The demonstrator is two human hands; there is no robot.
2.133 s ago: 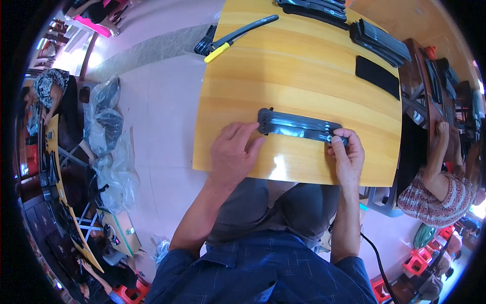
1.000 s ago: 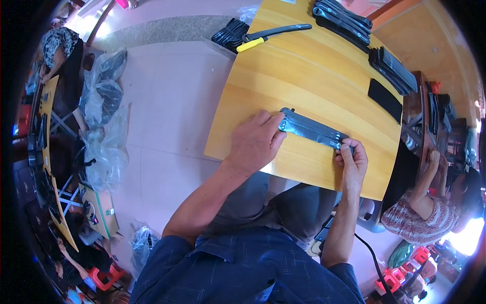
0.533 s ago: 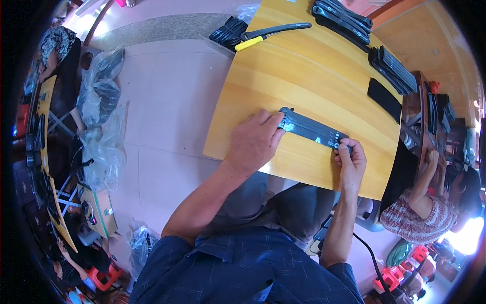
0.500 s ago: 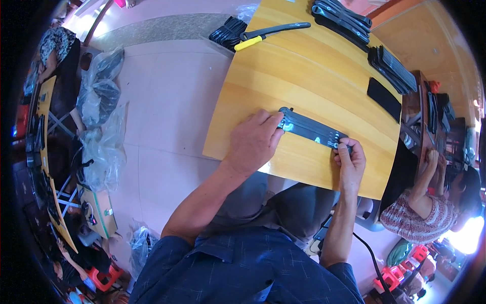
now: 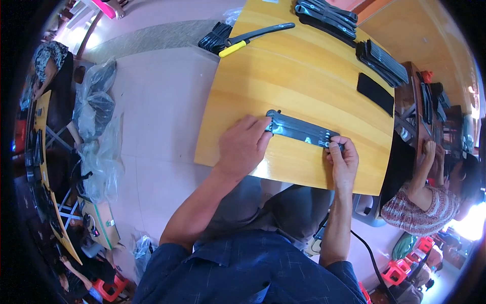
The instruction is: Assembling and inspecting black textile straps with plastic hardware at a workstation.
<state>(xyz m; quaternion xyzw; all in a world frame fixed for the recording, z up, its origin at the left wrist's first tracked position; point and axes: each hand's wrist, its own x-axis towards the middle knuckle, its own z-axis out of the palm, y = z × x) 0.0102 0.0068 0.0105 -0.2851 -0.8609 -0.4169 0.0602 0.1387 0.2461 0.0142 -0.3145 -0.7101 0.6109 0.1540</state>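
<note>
A flat bundle of long dark strips, shiny and with small pale marks near its right end, lies at a slant over the near part of the wooden table. My left hand is closed on the bundle's left end, its thumb and fingers pinching the rounded tip. At the right end, my right hand grips the strips between thumb and fingers. Its fingertips cover part of that end. The exact kind of the strips cannot be made out.
A yellow-handled tool lies at the far left edge beside a dark bundle. Bundled dark strips, stacked black pieces and a flat black piece line the right side. A person sits at right; plastic bags lie left.
My view has shifted slightly, so the table and bundle appear a little further left. Both hands keep their hold on the bundle's ends.
</note>
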